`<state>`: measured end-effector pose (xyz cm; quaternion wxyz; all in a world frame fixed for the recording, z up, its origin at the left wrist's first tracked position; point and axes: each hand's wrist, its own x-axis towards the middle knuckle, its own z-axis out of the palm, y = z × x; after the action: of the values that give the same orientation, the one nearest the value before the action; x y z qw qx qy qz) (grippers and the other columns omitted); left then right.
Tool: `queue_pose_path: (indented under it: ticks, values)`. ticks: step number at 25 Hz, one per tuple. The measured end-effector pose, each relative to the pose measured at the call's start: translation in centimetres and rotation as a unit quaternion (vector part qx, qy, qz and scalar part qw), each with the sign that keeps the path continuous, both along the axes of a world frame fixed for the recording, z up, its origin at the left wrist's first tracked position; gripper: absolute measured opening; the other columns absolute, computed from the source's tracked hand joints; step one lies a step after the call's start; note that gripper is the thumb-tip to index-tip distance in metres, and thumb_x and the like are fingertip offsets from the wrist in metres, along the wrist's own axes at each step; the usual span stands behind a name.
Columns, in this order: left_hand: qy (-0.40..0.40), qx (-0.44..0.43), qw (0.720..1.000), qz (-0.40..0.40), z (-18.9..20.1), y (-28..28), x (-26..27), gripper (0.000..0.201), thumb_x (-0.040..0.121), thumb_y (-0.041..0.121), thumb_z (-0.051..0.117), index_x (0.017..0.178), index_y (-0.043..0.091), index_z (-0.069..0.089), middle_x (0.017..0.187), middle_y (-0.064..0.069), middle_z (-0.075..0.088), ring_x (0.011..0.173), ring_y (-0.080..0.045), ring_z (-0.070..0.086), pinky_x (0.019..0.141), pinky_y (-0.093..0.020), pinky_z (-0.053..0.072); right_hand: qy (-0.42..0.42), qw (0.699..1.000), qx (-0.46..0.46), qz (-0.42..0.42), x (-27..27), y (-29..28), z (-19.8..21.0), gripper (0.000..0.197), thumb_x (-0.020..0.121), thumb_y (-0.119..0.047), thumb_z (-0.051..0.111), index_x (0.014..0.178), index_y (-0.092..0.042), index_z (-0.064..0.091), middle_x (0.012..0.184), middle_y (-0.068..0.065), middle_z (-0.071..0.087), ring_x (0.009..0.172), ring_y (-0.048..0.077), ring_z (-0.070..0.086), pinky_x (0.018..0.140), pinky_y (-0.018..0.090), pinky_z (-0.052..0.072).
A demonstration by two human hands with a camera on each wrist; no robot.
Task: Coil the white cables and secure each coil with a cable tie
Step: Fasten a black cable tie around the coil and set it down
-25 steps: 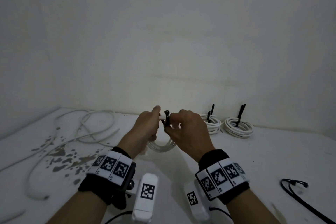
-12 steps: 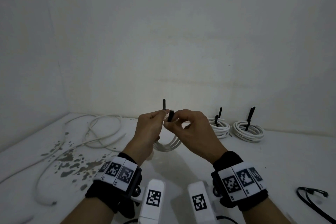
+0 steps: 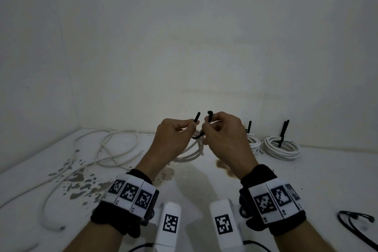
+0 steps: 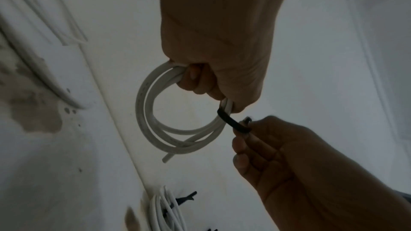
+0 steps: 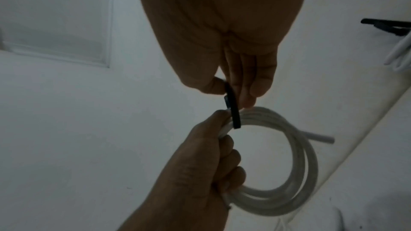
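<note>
White cable coil gripped in left hand above the table, right hand pinching black cable tie looped around the coil.

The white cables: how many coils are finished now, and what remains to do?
Done: two tied white cable coils on the table. In hand: the left hand holds a third white coil; the right hand pinches its black cable tie, not fastened. Left: loose white cables.
</note>
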<state>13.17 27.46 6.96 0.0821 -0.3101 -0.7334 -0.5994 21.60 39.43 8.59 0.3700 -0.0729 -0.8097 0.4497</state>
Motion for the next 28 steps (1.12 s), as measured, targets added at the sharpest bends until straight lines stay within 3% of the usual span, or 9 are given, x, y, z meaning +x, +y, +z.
queue_pose_path:
  ticks: [3, 7, 12, 14, 16, 17, 20, 25, 28]
  values:
    - [0.042, -0.035, 0.998, 0.002, -0.1, -0.2, 0.2, 0.020, 0.095, 0.023, 0.060, 0.104, 0.024, 0.077, 0.083, 0.013, 0.076, 0.078, 0.006, 0.069, 0.074, -0.017, 0.051, -0.004, 0.999, 0.029, -0.013, 0.1, 0.3, -0.2, 0.025, 0.097, -0.019, 0.060, 0.121, -0.016, 0.067, 0.077, 0.002, 0.074, 0.074, 0.016, 0.071, 0.080, 0.035, 0.057]
    - [0.036, -0.039, 0.999, -0.009, 0.2, -0.2, 0.4, 0.020, 0.094, 0.022, 0.060, 0.105, 0.027, 0.077, 0.078, 0.015, 0.075, 0.072, -0.007, 0.071, 0.072, -0.023, 0.055, 0.016, 1.000, 0.011, -0.010, 0.4, 0.2, -0.2, 0.024, 0.099, -0.016, 0.057, 0.122, -0.018, 0.064, 0.077, 0.000, 0.073, 0.074, 0.013, 0.070, 0.077, 0.030, 0.056]
    - [0.053, -0.070, 0.996, -0.005, 0.5, -0.4, 0.4, 0.022, 0.093, 0.021, 0.060, 0.104, 0.031, 0.077, 0.078, 0.015, 0.075, 0.047, -0.011, 0.052, 0.051, -0.024, 0.044, 0.016, 1.000, 0.022, -0.013, 0.2, -0.2, -0.4, 0.026, 0.100, -0.012, 0.053, 0.122, -0.016, 0.066, 0.075, -0.002, 0.070, 0.055, -0.002, 0.057, 0.054, 0.007, 0.042]
    - [0.061, -0.075, 0.995, -0.007, 0.5, -0.6, 0.3, 0.022, 0.092, 0.023, 0.061, 0.100, 0.036, 0.077, 0.079, 0.013, 0.076, 0.049, -0.023, 0.053, 0.052, -0.031, 0.047, 0.012, 1.000, 0.016, -0.009, 0.1, -0.2, -0.4, 0.028, 0.101, -0.013, 0.052, 0.125, -0.016, 0.066, 0.074, -0.004, 0.068, 0.052, -0.003, 0.054, 0.052, 0.007, 0.040]
    - [0.060, -0.080, 0.995, -0.005, 0.6, -0.7, 0.2, 0.024, 0.091, 0.026, 0.062, 0.090, 0.046, 0.073, 0.077, 0.014, 0.076, 0.068, -0.035, 0.067, 0.066, -0.043, 0.056, 0.010, 1.000, 0.006, -0.008, 0.0, -0.3, -0.6, 0.029, 0.101, -0.014, 0.052, 0.125, -0.017, 0.067, 0.076, -0.005, 0.069, 0.053, -0.001, 0.054, 0.053, 0.011, 0.042]
    - [0.059, -0.084, 0.995, -0.004, 0.7, -0.8, 0.2, 0.025, 0.091, 0.026, 0.062, 0.087, 0.048, 0.072, 0.076, 0.015, 0.075, 0.070, -0.036, 0.067, 0.068, -0.044, 0.056, 0.012, 1.000, -0.002, -0.007, 0.0, -0.3, -0.6, 0.029, 0.101, -0.015, 0.052, 0.125, -0.017, 0.067, 0.077, -0.005, 0.069, 0.053, 0.001, 0.053, 0.055, 0.015, 0.044]
    - [0.060, -0.103, 0.993, 0.008, 0.8, -0.9, 0.1, 0.021, 0.091, 0.022, 0.062, 0.095, 0.037, 0.077, 0.082, 0.013, 0.076, 0.042, -0.016, 0.047, 0.051, -0.029, 0.046, 0.010, 1.000, -0.002, -0.005, -0.2, -0.2, -0.8, 0.029, 0.101, -0.015, 0.051, 0.124, -0.018, 0.068, 0.078, -0.009, 0.067, 0.051, 0.000, 0.052, 0.053, 0.014, 0.042]
    - [0.063, -0.134, 0.989, 0.005, 0.8, -1.0, -0.2, 0.024, 0.092, 0.018, 0.059, 0.102, 0.031, 0.077, 0.089, 0.010, 0.076, 0.037, -0.007, 0.040, 0.042, -0.021, 0.039, -0.016, 0.999, 0.033, 0.005, -0.1, 0.1, -0.8, 0.028, 0.101, -0.014, 0.050, 0.121, -0.017, 0.070, 0.084, -0.006, 0.068, 0.053, -0.004, 0.053, 0.055, 0.008, 0.038]
    - [0.069, -0.128, 0.989, -0.004, 0.9, -1.3, -0.2, 0.023, 0.091, 0.020, 0.061, 0.097, 0.035, 0.078, 0.086, 0.016, 0.076, 0.061, -0.023, 0.068, 0.065, -0.040, 0.059, -0.037, 0.999, 0.030, 0.023, -0.1, 0.4, -0.4, 0.023, 0.100, -0.014, 0.053, 0.111, -0.020, 0.072, 0.074, -0.001, 0.069, 0.050, -0.001, 0.052, 0.052, 0.009, 0.039]
